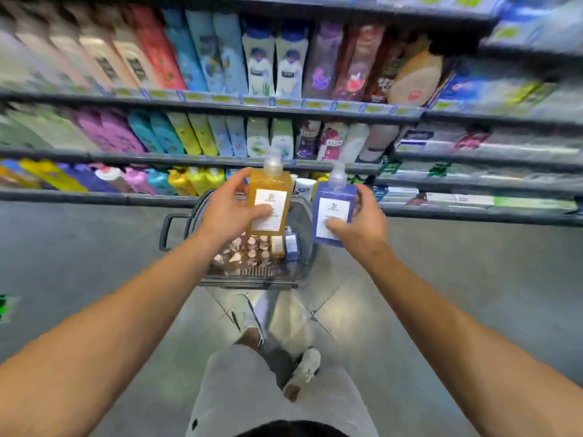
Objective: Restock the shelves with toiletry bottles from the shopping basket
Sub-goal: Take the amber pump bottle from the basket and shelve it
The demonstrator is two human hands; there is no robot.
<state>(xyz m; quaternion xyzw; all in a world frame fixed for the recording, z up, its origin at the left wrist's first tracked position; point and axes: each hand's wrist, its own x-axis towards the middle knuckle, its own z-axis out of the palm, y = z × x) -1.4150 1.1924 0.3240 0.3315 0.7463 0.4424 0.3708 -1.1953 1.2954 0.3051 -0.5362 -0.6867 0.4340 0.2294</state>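
- Both grips are closed round bottles: the left hand (232,212) holds an orange bottle (268,200) with fingers at its left edge and thumb across the white label, and the right hand (358,220) holds a blue bottle (335,209) with thumb on the label and fingers curled behind its right side.
- Shelves (220,104) of toiletries fill the view ahead in several rows. They look tightly stocked, though the picture is blurred and I cannot tell where a free gap is.
- On the floor in front of the lowest shelf stands the shopping basket (176,230), just below the two raised bottles. More small bottles (252,247) are inside it, so I judge the task is not near its end.
- Both bottles are upright, clear caps on top, lifted above the basket and apart from any shelf.
- My judgement of the step: the bottles are picked up, and placing is not yet done.
- Next move calls for finding the row of the same product, reaching forward, and setting each bottle upright with the label to the front, without knocking its neighbours.
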